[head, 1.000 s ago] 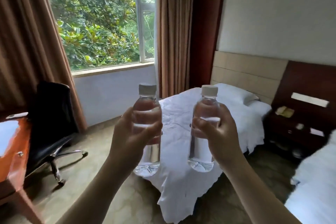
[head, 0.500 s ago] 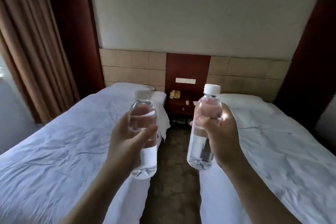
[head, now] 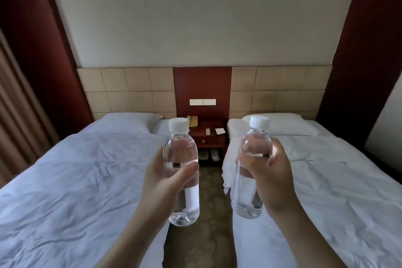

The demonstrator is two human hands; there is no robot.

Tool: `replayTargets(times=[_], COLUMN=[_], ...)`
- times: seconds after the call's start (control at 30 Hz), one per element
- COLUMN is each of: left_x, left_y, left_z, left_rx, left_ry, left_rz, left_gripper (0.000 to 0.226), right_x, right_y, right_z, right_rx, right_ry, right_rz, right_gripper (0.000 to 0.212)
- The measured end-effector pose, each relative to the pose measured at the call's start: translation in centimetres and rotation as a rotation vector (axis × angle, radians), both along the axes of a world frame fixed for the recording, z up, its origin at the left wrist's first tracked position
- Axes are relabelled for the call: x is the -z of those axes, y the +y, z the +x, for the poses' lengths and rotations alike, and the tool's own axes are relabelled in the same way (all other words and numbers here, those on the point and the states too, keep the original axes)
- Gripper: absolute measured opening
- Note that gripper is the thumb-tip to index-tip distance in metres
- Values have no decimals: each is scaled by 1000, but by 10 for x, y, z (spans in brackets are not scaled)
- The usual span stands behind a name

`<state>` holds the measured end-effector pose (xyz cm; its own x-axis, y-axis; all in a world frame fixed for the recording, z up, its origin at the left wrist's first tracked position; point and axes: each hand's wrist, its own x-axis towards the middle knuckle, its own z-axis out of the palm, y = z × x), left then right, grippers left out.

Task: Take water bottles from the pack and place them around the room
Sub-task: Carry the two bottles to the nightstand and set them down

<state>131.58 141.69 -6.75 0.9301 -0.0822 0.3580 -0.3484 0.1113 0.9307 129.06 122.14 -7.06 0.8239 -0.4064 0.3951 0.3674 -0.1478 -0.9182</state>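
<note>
Both arms reach forward: left hand [head: 165, 183] wraps one upright bottle [head: 181, 172], right hand [head: 269, 174] grips another bottle [head: 250, 172], raised over the aisle between two beds [head: 76, 180].

Two clear, white-capped water bottles stand upright in mid-air: the left bottle [head: 182, 172] at 7 o'clock, the right bottle [head: 252, 167] at 5; both look full.

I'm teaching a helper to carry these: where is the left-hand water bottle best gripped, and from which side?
Grip the left bottle around its straight middle, coming from the side, as the left hand does now. It stands upright, and its round body lets fingers and thumb wrap it. The white cap is narrower and probably gives a weaker hold.
</note>
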Motion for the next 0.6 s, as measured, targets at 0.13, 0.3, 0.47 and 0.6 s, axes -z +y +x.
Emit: replayTargets(times=[0.13,0.3,0.47,0.6], left_x=[-10,-8,5,9], left_y=[-19,-36,-54,-67], left_z=[68,152,254,352], left_rx=[-35,-54,-41,-3], left_ry=[-40,-28,-5,-19], left_rz=[43,58,83,76], left_gripper=[42,42,43,41], right_x=[-9,-1,15,20], right_y=[-23,-43,-62,-71], right_z=[77,164,267,359], right_rx=[-64,-86,-77,-40], right_ry=[-15,5,8,16], right_rz=[-21,-9,-35,-51], right_gripper=[52,56,46,52])
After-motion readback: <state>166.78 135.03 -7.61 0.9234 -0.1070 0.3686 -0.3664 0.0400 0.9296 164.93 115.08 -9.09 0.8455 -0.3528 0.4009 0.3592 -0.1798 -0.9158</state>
